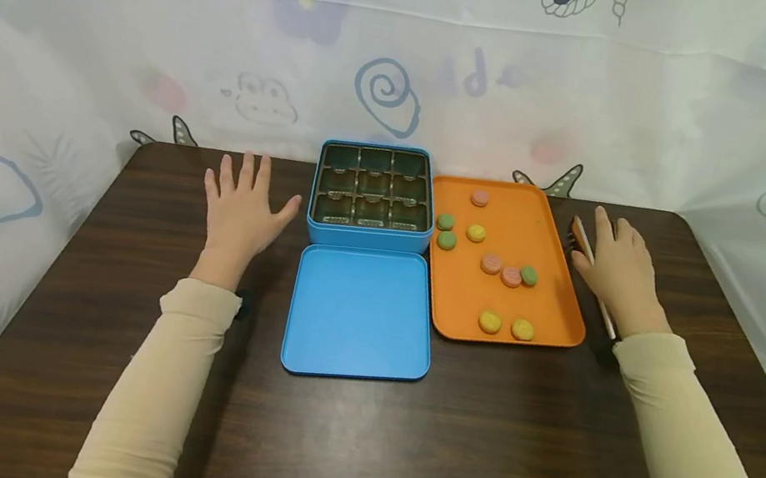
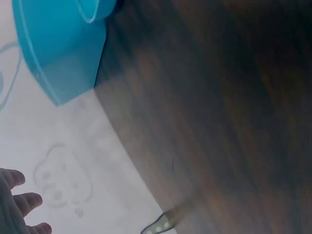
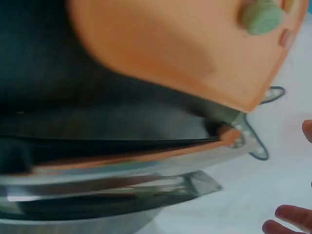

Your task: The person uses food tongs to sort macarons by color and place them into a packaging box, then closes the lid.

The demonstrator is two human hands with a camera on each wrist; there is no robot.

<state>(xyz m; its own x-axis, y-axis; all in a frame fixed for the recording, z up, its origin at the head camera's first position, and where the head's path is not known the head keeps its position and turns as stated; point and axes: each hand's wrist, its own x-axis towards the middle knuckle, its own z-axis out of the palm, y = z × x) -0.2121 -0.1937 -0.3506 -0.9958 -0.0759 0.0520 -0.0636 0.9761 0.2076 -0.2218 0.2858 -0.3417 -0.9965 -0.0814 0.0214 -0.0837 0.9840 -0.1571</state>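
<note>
My left hand (image 1: 243, 211), fingers spread, is over the table left of a blue tin (image 1: 368, 238). The tin holds a dark tray (image 1: 373, 187) divided into several square compartments; its blue lid (image 1: 362, 316) lies in front. Several pink, green and yellow round pieces like small macarons lie on an orange tray (image 1: 466, 287), among them a green one (image 3: 263, 17). My right hand (image 1: 624, 271) is right of that tray, beside a long slim utensil resembling tongs (image 1: 606, 317). In the right wrist view the utensil (image 3: 146, 161) is blurred; whether the hand touches it is hidden.
A dark wood-grain table (image 1: 317, 448) lies under everything. Behind it hangs a white patterned cloth (image 1: 185, 11), close to the back of the tin and tray. The tin, lid and orange tray sit close together.
</note>
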